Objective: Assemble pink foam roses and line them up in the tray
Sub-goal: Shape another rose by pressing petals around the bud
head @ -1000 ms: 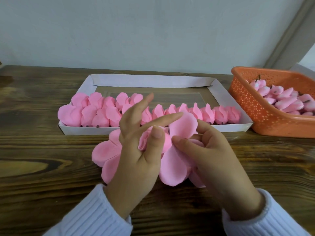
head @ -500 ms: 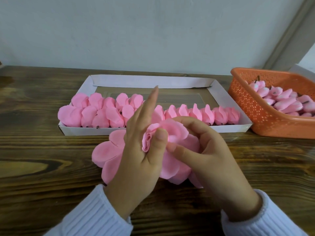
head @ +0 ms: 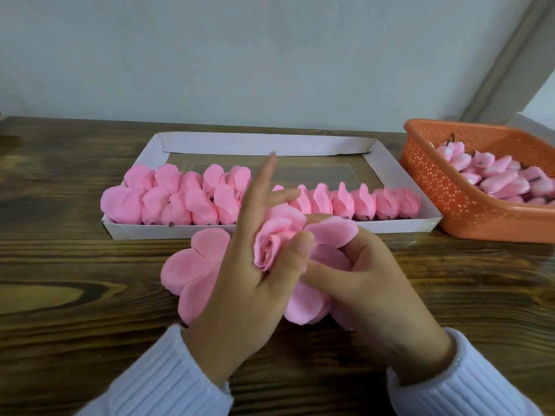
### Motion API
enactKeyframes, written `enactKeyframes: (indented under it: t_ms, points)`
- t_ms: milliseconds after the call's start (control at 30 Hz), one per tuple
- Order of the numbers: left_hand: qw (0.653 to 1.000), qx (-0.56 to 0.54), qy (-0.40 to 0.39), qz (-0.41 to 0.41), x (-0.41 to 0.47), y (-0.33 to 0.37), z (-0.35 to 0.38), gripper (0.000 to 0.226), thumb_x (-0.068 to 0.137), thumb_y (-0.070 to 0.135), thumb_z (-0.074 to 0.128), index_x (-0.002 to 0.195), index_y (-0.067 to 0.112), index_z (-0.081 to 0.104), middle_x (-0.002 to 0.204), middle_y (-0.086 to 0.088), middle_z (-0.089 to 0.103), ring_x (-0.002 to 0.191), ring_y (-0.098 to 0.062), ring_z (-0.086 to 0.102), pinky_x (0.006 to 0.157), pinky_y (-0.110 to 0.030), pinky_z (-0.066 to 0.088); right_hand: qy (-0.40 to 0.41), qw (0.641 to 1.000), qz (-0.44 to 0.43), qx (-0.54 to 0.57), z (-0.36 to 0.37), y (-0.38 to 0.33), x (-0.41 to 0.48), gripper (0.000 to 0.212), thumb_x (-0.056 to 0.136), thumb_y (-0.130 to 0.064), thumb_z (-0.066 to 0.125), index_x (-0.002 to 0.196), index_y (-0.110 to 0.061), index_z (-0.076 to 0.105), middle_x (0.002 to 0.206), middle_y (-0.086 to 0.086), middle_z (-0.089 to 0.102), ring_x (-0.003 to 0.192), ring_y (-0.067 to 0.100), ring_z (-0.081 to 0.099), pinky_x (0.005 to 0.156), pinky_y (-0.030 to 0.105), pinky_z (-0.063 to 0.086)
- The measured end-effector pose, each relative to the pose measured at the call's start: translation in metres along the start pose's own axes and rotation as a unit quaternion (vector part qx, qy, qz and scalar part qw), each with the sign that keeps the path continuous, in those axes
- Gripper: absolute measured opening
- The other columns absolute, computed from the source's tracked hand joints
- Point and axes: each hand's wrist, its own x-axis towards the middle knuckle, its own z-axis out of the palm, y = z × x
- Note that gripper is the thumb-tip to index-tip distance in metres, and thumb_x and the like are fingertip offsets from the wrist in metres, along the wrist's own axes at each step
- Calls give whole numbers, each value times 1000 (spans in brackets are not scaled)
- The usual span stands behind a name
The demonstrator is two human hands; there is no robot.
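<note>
- Dark wooden table [head: 75, 265], plain pale wall behind.
- The half-wrapped rose [head: 276, 238] sits between the hands. The left hand [head: 240, 295] pinches its bud by the thumb, and the right hand [head: 369, 289] grips an outer petal [head: 333, 232].
- The tray [head: 270, 145] lies just beyond the hands.
- Risk: if the thumb slackens, the foam likely unrolls.

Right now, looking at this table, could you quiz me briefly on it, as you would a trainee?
1. True or false: the orange basket stands to the right of the white tray.
2. Of the left hand and the right hand, which holds the half-made rose? A. left only B. right only C. both
3. Fill in: the row of finished roses lies along the tray's ____ wall (near or far).
Key: 1 true. 2 C. 3 near.
</note>
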Motion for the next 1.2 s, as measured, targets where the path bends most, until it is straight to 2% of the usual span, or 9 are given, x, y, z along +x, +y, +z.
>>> enactKeyframes:
  t_ms: [133,233,400,500,633,700,800,967,1200]
  points:
    - [996,-56,25,-60,-2,-1,1,96,74,40,72,147,35,10,101,9,72,112,-6,62,103,-37,46,4,1000,-14,12,-1,-1,0,26,78,-22,74,104,-23,72,105,7,73,101,25,69,82,35,56]
    - [986,-119,24,-116,0,-3,-1,96,64,35,75,146,24,27,100,14,73,101,-3,67,85,-18,52,-29,999,-26,37,0,-1,1,33,81,-17,71,114,-23,69,116,7,70,111,28,64,91,39,53]
    - [981,-142,-79,-110,1,-1,-4,26,80,26,60,105,28,65,63,25,66,59,16,60,56,2,41,-39,998,-7,55,-2,0,1,33,80,-17,71,113,-18,68,114,13,69,109,33,64,91,46,53]
    - [973,-133,-10,-188,-3,4,-1,4,69,30,72,72,33,74,57,26,65,55,15,60,50,0,42,-58,997,-10,41,0,-1,2,36,80,-16,71,115,-21,66,116,12,68,110,34,63,91,47,53]
    - [963,-71,-4,-261,-8,8,-1,65,89,3,57,40,45,65,45,33,55,50,21,54,48,1,39,-55,998,-24,32,2,-3,1,34,81,-19,70,114,-27,68,113,4,70,107,23,66,81,29,54]
    - [966,-54,14,-251,-2,11,-1,66,90,10,57,45,59,60,49,32,58,54,19,56,52,1,41,-34,999,-30,20,3,-4,1,31,84,-20,67,113,-30,69,112,-1,71,106,17,66,80,23,54]
    - [980,-106,-20,-168,5,8,-3,11,79,37,63,80,40,73,76,10,72,76,0,67,67,-13,51,25,999,-38,-19,3,-3,0,22,92,-15,60,111,-17,69,104,3,74,101,20,69,79,26,56]
    - [982,-113,-63,-136,4,9,-4,18,79,40,60,93,46,71,91,10,74,89,0,67,74,-12,50,128,973,-104,-160,1,-2,0,11,84,-17,65,92,-19,73,87,2,74,84,23,69,75,43,56]
    - [984,-106,-51,-134,2,6,-2,26,77,49,55,99,51,68,117,24,66,115,4,57,90,-10,44,178,953,-151,-192,1,-3,0,7,80,-15,68,80,-22,70,77,-4,70,71,14,65,66,24,51]
